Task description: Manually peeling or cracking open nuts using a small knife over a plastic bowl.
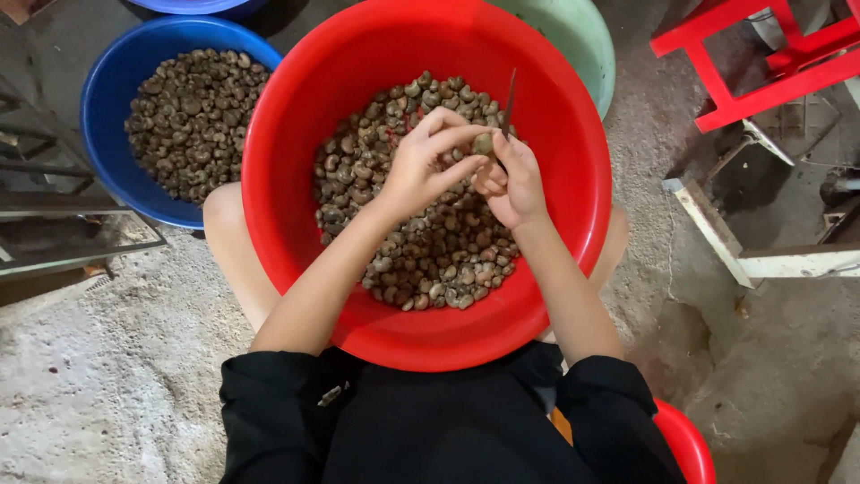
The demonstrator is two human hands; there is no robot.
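A big red basin [296, 134] rests on my lap, half full of brown-grey cashew nuts in their shells [430, 255]. Over the heap, my left hand [425, 166] pinches a single nut [484, 143] between thumb and fingertips. My right hand [511, 184] touches the same nut from the right and grips a thin dark blade [510, 103] that points up and away from me. Both forearms reach in from the bottom of the view.
A blue basin [107, 99] with more nuts stands at the upper left. A pale green basin [582, 45] peeks out behind the red one. A red stool frame [761, 63] and white metal bars [717, 233] stand at the right on rough concrete floor.
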